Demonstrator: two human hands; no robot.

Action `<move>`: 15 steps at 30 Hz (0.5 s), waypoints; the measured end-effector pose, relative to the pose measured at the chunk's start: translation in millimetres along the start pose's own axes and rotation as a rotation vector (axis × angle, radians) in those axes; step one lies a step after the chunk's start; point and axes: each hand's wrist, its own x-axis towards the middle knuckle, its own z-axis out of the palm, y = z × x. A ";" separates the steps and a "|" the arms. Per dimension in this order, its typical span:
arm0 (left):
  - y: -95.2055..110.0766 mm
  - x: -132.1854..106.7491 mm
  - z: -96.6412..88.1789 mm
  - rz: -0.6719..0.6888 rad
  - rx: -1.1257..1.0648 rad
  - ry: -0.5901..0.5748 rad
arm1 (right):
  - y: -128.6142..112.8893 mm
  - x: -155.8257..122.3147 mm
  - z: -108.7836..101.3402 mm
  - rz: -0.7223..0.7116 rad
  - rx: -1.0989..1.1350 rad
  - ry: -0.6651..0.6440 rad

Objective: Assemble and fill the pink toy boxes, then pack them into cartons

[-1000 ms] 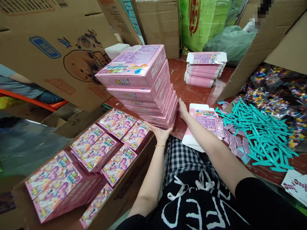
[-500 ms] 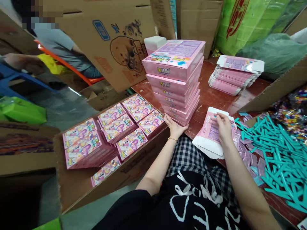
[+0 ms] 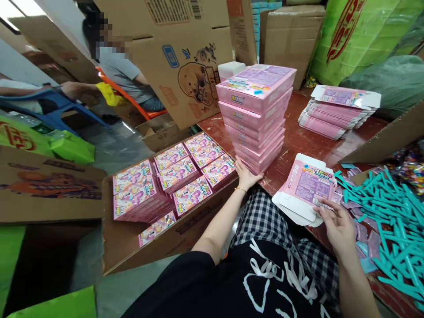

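Observation:
My left hand (image 3: 247,175) lies flat against the bottom front of a tall stack of pink closed boxes (image 3: 256,115) on the red table (image 3: 298,143), fingers stretched out. My right hand (image 3: 336,223) rests at the near corner of a small pile of flat unfolded pink cartons (image 3: 306,187), fingertips touching the top sheet, fingers spread. A heap of teal plastic sticks (image 3: 391,216) and small purple packets (image 3: 362,238) lies just right of that hand.
An open cardboard carton (image 3: 139,240) holding several pink boxes (image 3: 172,181) stands left of my lap. Another stack of flat cartons (image 3: 338,110) sits at the table's far side. Big cardboard boxes and green bags (image 3: 347,39) stand behind. A seated person (image 3: 122,73) is at back left.
My right hand left the side of the tall stack, crossed to the flat cartons and slid down to their near corner. My left hand stayed on the stack. My view swung left.

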 end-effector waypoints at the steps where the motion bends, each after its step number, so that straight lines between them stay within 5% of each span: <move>1: -4.7 9.4 -4.8 0.008 0.003 -0.010 | 1.7 -3.9 -7.9 0.001 -0.032 0.004; 8: -44.4 94.5 -36.6 0.087 0.101 -0.112 | 24.8 -25.5 -48.3 0.019 -0.187 0.047; 15: -69.1 177.3 -56.3 0.055 0.190 -0.087 | 31.5 -31.0 -33.6 -0.041 -0.315 0.028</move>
